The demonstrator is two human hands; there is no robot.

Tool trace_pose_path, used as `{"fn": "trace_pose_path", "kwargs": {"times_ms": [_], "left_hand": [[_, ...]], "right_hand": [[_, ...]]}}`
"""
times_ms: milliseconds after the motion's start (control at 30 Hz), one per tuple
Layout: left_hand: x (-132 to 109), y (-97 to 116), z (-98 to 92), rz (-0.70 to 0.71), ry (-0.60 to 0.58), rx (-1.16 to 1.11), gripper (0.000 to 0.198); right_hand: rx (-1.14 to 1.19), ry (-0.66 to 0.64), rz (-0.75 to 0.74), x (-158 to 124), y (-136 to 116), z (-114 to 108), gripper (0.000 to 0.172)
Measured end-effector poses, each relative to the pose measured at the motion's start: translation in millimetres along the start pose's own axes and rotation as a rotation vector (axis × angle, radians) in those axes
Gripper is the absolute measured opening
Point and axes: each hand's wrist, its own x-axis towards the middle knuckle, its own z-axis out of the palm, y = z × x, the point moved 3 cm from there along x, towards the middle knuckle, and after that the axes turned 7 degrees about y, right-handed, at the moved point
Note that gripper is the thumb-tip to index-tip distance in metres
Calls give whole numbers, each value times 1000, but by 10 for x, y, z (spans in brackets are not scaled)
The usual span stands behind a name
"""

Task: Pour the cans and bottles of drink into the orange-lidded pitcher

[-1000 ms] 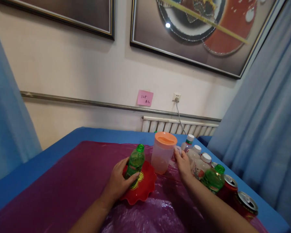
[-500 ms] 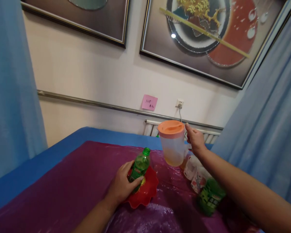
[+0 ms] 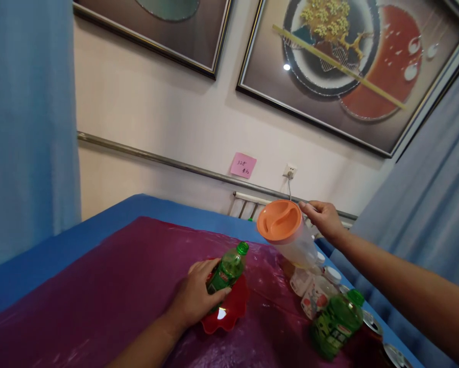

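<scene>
My left hand (image 3: 198, 296) is wrapped round a small green bottle (image 3: 229, 267) that stands open-topped in a red scalloped bowl (image 3: 231, 312). In the air to its right, my right hand (image 3: 323, 219) grips the handle of a clear pitcher (image 3: 290, 237) with an orange lid. The pitcher is tilted toward the green bottle, its lid facing me, above and to the right of the bottle's mouth. A little pale liquid lies in the pitcher's lower side.
Purple plastic sheet (image 3: 99, 286) covers a blue table (image 3: 110, 220). At the right stand white-capped bottles (image 3: 313, 294), a second green bottle (image 3: 334, 322) and drink cans (image 3: 393, 355). Behind are a wall with a pink note (image 3: 243, 165), a socket, framed pictures and blue curtains (image 3: 26, 128).
My right hand lifted the pitcher off the table and then tipped it toward the green bottle. The left hand kept its hold on the bottle in the bowl.
</scene>
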Motion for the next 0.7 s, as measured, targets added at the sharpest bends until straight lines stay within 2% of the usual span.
{"fn": "trace_pose_path", "kwargs": {"times_ms": [233, 700], "left_hand": [[3, 19, -15, -6, -24, 1, 61], [-21, 124, -35, -35, -89, -29, 63]], "right_hand": [[-68, -96, -108, 43, -219, 21, 57], [-154, -238, -185, 121, -433, 126, 54]]}}
